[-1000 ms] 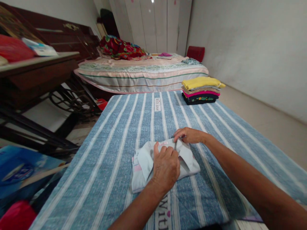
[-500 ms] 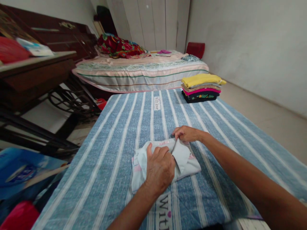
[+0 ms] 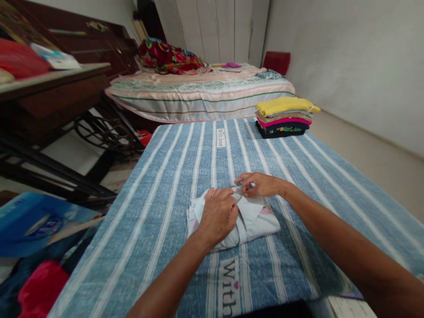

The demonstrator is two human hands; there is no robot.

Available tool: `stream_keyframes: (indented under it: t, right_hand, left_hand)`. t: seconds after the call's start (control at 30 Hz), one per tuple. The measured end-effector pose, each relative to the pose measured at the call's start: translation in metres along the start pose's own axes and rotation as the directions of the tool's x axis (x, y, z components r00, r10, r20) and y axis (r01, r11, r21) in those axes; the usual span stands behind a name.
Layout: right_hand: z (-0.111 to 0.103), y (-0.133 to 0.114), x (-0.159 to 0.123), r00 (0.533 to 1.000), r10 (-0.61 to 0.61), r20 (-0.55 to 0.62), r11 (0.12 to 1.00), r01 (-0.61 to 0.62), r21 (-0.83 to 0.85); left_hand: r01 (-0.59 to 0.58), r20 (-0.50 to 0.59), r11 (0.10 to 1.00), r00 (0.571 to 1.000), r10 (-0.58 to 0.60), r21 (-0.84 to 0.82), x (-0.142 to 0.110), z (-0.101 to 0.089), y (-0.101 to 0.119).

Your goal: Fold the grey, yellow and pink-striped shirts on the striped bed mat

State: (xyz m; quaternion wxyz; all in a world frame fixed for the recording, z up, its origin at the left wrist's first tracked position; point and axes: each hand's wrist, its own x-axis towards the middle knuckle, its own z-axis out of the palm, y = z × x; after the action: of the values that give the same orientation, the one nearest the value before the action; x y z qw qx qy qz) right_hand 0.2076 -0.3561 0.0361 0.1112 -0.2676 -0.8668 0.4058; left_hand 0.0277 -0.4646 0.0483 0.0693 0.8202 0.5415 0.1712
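A folded pale shirt (image 3: pixel 265 223) with a collar and faint pink patches lies on the striped blue cloth. My left hand (image 3: pixel 219 215) rests on its left half, fingers curled down over the collar; their tips are partly hidden. At the far right of the collar, my right hand (image 3: pixel 258 184) has thumb and fingers bent together on the fabric's edge in a pinch. The pointed collar flap (image 3: pixel 253 210) lies between the two hands.
Blue striped cloth (image 3: pixel 168 176) covers the surface under the shirt. A stack of folded clothes (image 3: pixel 285 117), yellow on top, sits at the far right. Behind is a bed (image 3: pixel 198 95) with a red floral blanket (image 3: pixel 168 57). A sewing-machine table (image 3: pixel 76 79) and a blue package (image 3: pixel 43 223) are left.
My left hand has shifted slightly up toward the collar's far edge. My right hand stays at the collar's right end, its fingers a little changed. The view has tilted slightly.
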Motion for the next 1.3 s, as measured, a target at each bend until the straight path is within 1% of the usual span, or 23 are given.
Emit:
stream_keyframes:
  t: [0.17, 0.27, 0.37, 0.43, 0.47, 0.53, 0.6, 0.67, 0.73, 0.8, 0.9, 0.97, 1.13, 1.3]
  right_hand:
    - [0.005, 0.010, -0.001, 1.000, 0.017, -0.002, 1.000, -0.017, 0.009]
    - [0.006, 0.015, -0.003, 0.999, 0.038, -0.018, 0.999, -0.037, 0.039]
    - [0.008, 0.017, -0.004, 0.999, 0.042, -0.016, 0.994, -0.040, 0.099]
    - [0.009, 0.018, -0.004, 0.999, 0.046, -0.024, 0.991, -0.043, 0.130]
    - [0.009, 0.018, -0.004, 0.998, 0.049, -0.030, 0.989, -0.045, 0.139]
    - [0.009, 0.018, -0.005, 0.998, 0.054, -0.039, 0.988, -0.048, 0.147]
    - [0.008, 0.016, -0.006, 0.998, 0.050, -0.032, 0.990, -0.045, 0.136]
    - [0.006, 0.010, -0.008, 0.999, 0.042, -0.025, 0.994, -0.039, 0.105]
    - [0.004, 0.003, -0.010, 0.999, 0.031, -0.014, 0.997, -0.030, 0.068]
    - [0.004, -0.004, -0.012, 1.000, 0.003, 0.011, 0.999, -0.003, 0.037]
    - [0.008, -0.010, -0.012, 0.997, -0.057, 0.059, 0.998, 0.056, 0.013]
    - [0.011, -0.010, -0.010, 0.996, -0.068, 0.064, 0.998, 0.066, 0.021]
    - [0.023, -0.002, -0.006, 0.997, -0.076, -0.017, 0.994, 0.077, 0.075]
    - [0.037, 0.004, -0.007, 0.990, -0.057, -0.132, 0.996, 0.066, 0.065]
  left_hand:
    - [-0.054, -0.015, 0.999, 0.998, 0.054, 0.000, 0.002, 0.003, -0.009]
    - [-0.081, -0.064, 0.997, 0.995, 0.080, -0.019, 0.001, 0.005, -0.010]
    - [-0.122, -0.160, 0.986, 0.982, 0.104, -0.110, 0.000, -0.003, -0.013]
    - [-0.142, -0.170, 0.968, 0.980, 0.107, -0.206, -0.003, -0.014, -0.020]
    - [-0.139, -0.146, 0.958, 0.984, 0.104, -0.251, -0.005, -0.021, -0.024]
    - [-0.116, -0.048, 0.948, 0.993, 0.107, -0.297, -0.009, -0.035, -0.033]
    - [-0.096, 0.090, 0.955, 0.988, 0.126, -0.280, -0.015, -0.045, -0.041]
    - [-0.083, 0.203, 0.971, 0.971, 0.129, -0.223, -0.018, -0.049, -0.046]
    - [-0.081, 0.264, 0.982, 0.957, 0.124, -0.169, -0.019, -0.048, -0.047]
    - [-0.094, 0.288, 0.985, 0.948, 0.132, -0.142, -0.016, -0.043, -0.046]
    - [-0.123, 0.294, 0.985, 0.943, 0.155, -0.124, -0.009, -0.034, -0.043]
    - [-0.134, 0.282, 0.987, 0.947, 0.155, -0.092, -0.005, -0.027, -0.042]
    - [-0.134, 0.263, 0.991, 0.956, 0.129, -0.002, -0.003, -0.014, -0.037]
    - [-0.045, 0.209, 0.998, 0.977, 0.037, 0.034, -0.009, -0.007, -0.032]
